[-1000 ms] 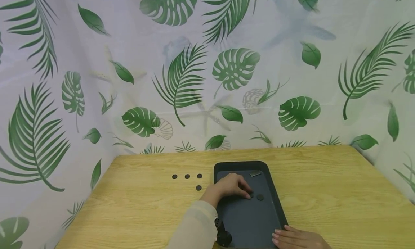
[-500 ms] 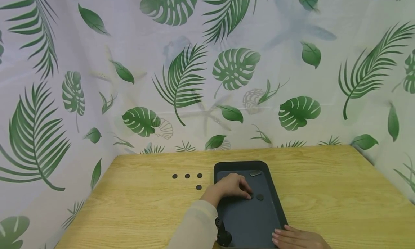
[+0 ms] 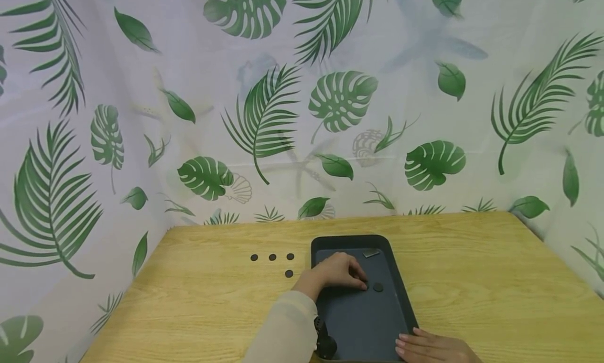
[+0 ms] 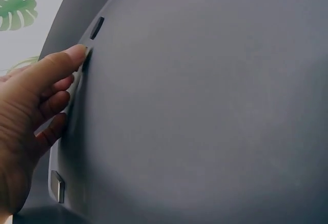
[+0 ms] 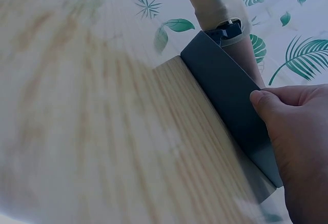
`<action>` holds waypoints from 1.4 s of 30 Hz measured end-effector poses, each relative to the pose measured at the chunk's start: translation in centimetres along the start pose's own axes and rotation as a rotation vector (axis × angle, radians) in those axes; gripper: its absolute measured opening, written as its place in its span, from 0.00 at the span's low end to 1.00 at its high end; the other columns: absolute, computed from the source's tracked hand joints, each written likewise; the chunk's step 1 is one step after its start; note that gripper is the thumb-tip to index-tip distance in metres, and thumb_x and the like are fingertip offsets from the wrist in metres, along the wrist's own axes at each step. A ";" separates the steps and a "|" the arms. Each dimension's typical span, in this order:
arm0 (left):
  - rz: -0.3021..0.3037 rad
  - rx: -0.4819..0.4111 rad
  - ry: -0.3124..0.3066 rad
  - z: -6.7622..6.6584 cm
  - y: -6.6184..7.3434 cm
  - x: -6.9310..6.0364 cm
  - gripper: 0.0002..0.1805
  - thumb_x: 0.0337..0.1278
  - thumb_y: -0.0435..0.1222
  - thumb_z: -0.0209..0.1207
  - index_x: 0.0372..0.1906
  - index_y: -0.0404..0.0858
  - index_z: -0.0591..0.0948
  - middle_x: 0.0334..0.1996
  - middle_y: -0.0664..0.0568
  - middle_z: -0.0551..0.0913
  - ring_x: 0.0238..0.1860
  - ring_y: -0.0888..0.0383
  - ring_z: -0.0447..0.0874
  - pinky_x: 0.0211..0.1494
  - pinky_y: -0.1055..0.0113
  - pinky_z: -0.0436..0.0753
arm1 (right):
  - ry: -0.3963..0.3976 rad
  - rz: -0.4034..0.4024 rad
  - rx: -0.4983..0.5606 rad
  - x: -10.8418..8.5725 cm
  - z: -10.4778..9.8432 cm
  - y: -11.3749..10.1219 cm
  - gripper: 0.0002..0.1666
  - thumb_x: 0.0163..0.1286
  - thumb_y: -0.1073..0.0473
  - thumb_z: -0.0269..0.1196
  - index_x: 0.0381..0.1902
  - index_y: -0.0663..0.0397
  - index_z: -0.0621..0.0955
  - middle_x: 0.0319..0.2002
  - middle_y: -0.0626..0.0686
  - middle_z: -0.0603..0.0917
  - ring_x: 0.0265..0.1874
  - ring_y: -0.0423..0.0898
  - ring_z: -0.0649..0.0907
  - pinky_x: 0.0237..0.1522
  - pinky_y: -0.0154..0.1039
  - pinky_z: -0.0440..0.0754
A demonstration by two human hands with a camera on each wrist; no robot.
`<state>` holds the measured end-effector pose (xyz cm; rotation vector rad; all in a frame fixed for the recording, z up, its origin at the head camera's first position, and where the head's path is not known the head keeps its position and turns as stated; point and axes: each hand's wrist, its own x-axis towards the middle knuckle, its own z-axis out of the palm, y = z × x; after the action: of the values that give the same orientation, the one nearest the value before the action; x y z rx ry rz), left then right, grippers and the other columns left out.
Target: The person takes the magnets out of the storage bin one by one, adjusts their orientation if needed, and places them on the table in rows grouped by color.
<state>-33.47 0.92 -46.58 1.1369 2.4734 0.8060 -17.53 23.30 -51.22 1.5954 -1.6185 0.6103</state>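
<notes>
My left hand [image 3: 337, 271] reaches into a dark grey rectangular tray [image 3: 358, 321], its thumb and fingertips pinching a small black disc [image 3: 367, 286] at the tray floor. Most of that disc is hidden by the fingers. Just right of it lies another black disc [image 3: 378, 287], seen as a thin dark shape beyond the thumb in the left wrist view. Toward the tray's far end is a small silvery rectangular piece [image 3: 371, 253]. My right hand [image 3: 436, 347] holds the tray's near right side; in the right wrist view its thumb [image 5: 261, 101] presses the outer wall.
Left of the tray, several black discs lie on the wooden table [image 3: 212, 310]: a row of three with a middle disc [image 3: 272, 257], and one lower disc [image 3: 289, 274] below the row's right end. A leaf-patterned cloth [image 3: 302, 116] hangs behind the table.
</notes>
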 end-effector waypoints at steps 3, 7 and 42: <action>0.002 -0.001 0.003 -0.4 0.2 0.1 0.09 0.50 0.40 0.68 0.38 0.44 0.88 0.35 0.62 0.82 0.30 0.74 0.77 0.36 0.79 0.76 | -0.002 0.000 -0.005 -0.1 0.1 0.0 0.24 0.74 0.57 0.50 0.48 0.77 0.79 0.46 0.68 0.83 0.60 0.54 0.75 0.66 0.40 0.65; 0.003 0.013 0.014 -1.2 0.7 0.1 0.09 0.50 0.40 0.68 0.38 0.44 0.88 0.34 0.62 0.83 0.30 0.74 0.77 0.36 0.79 0.76 | 0.001 -0.008 -0.014 0.1 -0.1 0.0 0.24 0.74 0.57 0.50 0.48 0.77 0.79 0.46 0.67 0.83 0.60 0.53 0.75 0.65 0.39 0.65; 0.044 -0.029 0.121 -5.9 -1.5 -4.8 0.10 0.54 0.39 0.66 0.40 0.41 0.87 0.33 0.58 0.79 0.32 0.67 0.76 0.36 0.73 0.77 | 0.017 0.013 -0.006 0.5 -0.1 -0.1 0.23 0.73 0.58 0.51 0.47 0.77 0.79 0.45 0.68 0.83 0.60 0.53 0.75 0.66 0.39 0.64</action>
<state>-34.17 -5.70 -42.65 1.1689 2.5327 0.9460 -17.37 23.07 -50.78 1.5730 -1.6177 0.6237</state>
